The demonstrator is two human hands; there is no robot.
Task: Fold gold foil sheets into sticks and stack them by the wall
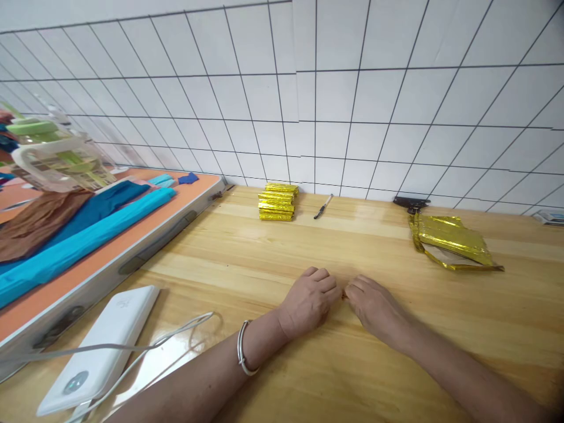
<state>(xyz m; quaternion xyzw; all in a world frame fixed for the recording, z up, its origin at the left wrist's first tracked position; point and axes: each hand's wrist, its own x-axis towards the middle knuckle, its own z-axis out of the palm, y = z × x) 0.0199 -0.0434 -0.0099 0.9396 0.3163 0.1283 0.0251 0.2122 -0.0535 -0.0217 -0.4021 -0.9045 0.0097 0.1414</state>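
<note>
Steadiness should help: left hand [311, 302] and right hand [374, 308] nearly meet at lower centre, though whether either grip holds anything I cannot tell.

My left hand [311, 301] and right hand [370, 302] are on the table [211, 252], just beside each other. Behind them, near the wall [339, 100]: foil bundle [277, 202], pen [324, 207] to its right. Foil packet [453, 235] further right. Power bank [110, 320] left of my left forearm [207, 370]. Second table [132, 234] at far left, bearing cloth [88, 244]; basket [37, 154] behind.
</note>
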